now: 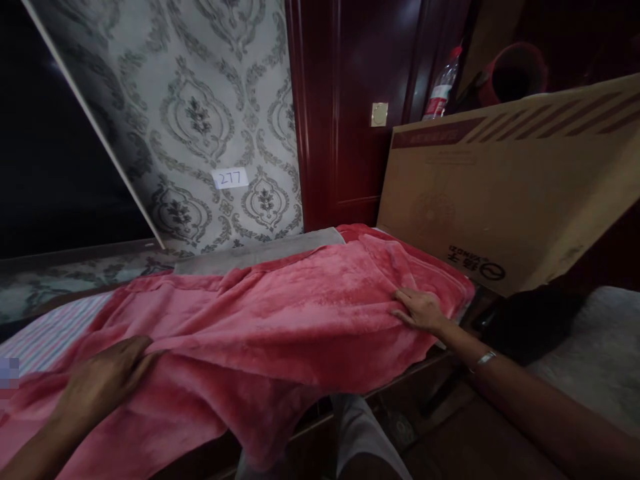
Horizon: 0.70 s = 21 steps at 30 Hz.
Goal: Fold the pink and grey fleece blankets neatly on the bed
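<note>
A pink-red plush blanket (300,300) lies spread across a long, low surface and hangs down over its near edge in folds. At the left, my left hand (107,373) is closed on the blanket, and creases run from its fingers toward the middle. My right hand (419,309) pinches the blanket near its right end, pulling small folds toward the fingertips. Under the blanket's left side, a striped cloth (60,327) shows. Along the back edge, a grey flat piece (260,250) sticks out between the blanket and the wall.
A large cardboard box (500,193) stands at the right, with a red-capped bottle (441,87) behind its top edge. Patterned wallpaper (200,120) carries a paper label (231,178) reading 277. A dark screen (60,147) is at the left, a dark red door (345,87) at the back.
</note>
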Tool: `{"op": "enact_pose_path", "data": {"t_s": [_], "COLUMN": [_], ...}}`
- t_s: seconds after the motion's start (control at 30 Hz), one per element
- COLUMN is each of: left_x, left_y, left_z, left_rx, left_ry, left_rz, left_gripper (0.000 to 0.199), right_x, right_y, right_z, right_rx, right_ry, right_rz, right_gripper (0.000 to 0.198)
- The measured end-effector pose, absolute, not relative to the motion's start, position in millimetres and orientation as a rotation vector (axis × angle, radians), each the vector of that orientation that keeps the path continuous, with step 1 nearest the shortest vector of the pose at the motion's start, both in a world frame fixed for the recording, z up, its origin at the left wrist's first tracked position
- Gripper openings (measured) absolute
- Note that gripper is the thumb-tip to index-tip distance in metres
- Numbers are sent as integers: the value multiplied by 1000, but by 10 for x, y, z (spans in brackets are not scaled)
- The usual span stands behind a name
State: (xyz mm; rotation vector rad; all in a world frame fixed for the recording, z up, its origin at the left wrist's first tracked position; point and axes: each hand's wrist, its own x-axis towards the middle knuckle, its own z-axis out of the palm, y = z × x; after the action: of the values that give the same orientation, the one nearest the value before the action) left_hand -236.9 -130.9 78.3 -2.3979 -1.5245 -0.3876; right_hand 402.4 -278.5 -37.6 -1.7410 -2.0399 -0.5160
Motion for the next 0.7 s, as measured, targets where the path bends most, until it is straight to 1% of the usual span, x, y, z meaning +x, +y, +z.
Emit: {"op": "enact_pose_path", "data": {"t_s": [0.17, 0.43, 0.53, 0.63, 0.7], "left_x": [-2389, -2593, -2656, -2597, -2524], "left_y": [-1380, -1365, -1351, -1392, -1434], "left_z": [651, 439, 434, 534, 661], "left_rx": [-2480, -2581, -2568, -2502, -2422], "left_ry": [-1471, -1376, -1499, -1669, -1719], "left_rz": [-401, -480, -542, -663, -731], "left_gripper": [42, 32, 30, 34, 37], "right_x": [4051, 4116, 4084, 4038, 4008], "right_y": [-2921, -3071, -3065, -3055, -3067], "right_z": [-593, -795, -758, -692, -657], "right_rx": [-1580, -1571, -1612, -1654, -1664], "right_ry": [-2061, -1980, -1979, -1966, -1973], "right_rz": [-537, -571, -542, -497, -481], "right_gripper": [39, 31, 32, 37, 35]}}
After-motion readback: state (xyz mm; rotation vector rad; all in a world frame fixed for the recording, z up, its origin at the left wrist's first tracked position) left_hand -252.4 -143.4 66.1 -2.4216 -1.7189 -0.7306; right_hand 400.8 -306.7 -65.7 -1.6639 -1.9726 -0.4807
